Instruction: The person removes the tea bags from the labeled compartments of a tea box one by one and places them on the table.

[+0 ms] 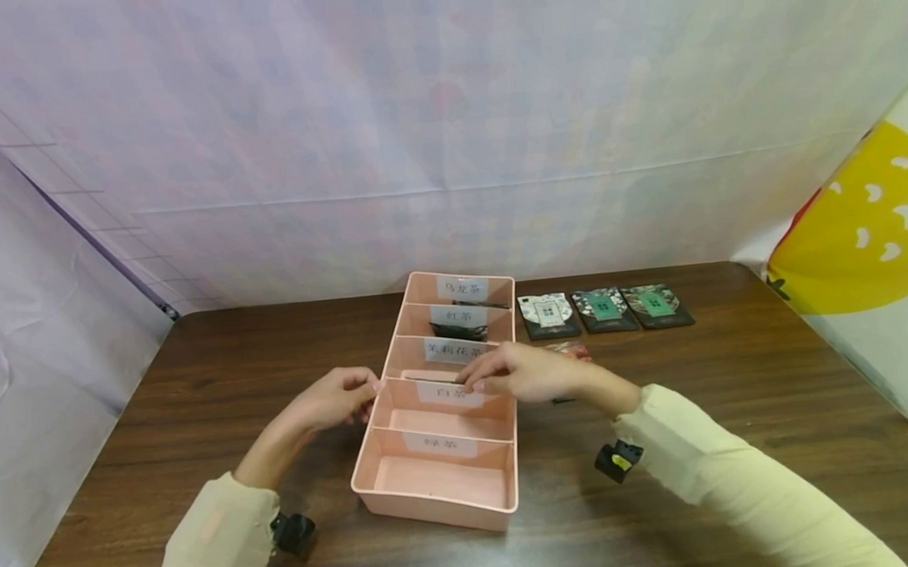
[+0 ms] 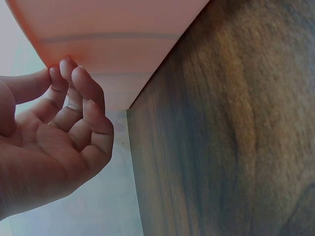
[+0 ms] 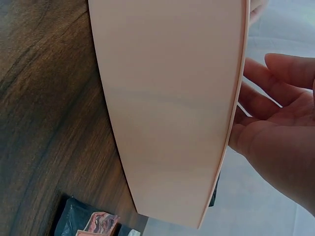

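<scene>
A pink divided storage box (image 1: 436, 513) with paper labels stands on the table. My left hand (image 1: 341, 397) is at its left rim; in the left wrist view, thumb and index finger (image 2: 58, 81) pinch the rim, the other fingers curled outside. My right hand (image 1: 528, 371) reaches over the right rim into the middle compartment, its fingers by a dark flat sachet (image 1: 427, 379) that shows only as a thin edge. In the right wrist view the right hand's fingers (image 3: 263, 101) look loosely bent behind the wall; their tips are partly hidden.
Dark tea sachets stand in the two far compartments, one of them (image 1: 458, 330) leaning. Three sachets (image 1: 605, 310) lie in a row at the back right. Another reddish sachet (image 3: 101, 222) lies beside the box, partly under my right arm. A curtain (image 1: 449, 150) hangs behind the table.
</scene>
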`<state>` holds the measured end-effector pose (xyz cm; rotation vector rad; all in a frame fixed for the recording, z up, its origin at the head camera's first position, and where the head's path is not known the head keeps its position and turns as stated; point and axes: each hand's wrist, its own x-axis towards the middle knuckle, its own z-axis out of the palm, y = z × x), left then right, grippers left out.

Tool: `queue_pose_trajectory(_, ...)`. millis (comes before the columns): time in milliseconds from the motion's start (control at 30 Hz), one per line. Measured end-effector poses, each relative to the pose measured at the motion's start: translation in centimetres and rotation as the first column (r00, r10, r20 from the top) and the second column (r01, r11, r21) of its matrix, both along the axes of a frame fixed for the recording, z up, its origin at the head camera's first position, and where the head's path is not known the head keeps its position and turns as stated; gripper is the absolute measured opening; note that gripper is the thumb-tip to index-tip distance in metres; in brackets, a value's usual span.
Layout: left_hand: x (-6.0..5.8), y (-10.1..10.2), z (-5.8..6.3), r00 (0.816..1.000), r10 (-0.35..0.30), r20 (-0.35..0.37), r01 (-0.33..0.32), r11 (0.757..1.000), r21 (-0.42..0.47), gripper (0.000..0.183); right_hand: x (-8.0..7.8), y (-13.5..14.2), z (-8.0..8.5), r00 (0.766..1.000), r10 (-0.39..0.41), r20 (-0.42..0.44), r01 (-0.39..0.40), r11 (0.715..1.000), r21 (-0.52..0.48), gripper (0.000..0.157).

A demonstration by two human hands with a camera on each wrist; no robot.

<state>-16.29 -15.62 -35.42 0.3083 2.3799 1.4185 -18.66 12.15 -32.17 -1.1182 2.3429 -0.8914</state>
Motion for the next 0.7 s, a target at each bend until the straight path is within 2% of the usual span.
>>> queue_pose_trajectory(700, 0.14, 0.09, 0.17, 1.0, -0.006, -0.004, 0.006, 1.0, -0.004, 0.018, 0.1, 0.15, -0.4, 1.0, -0.002, 0.0, 0.002, 1.0, -0.016, 0.025)
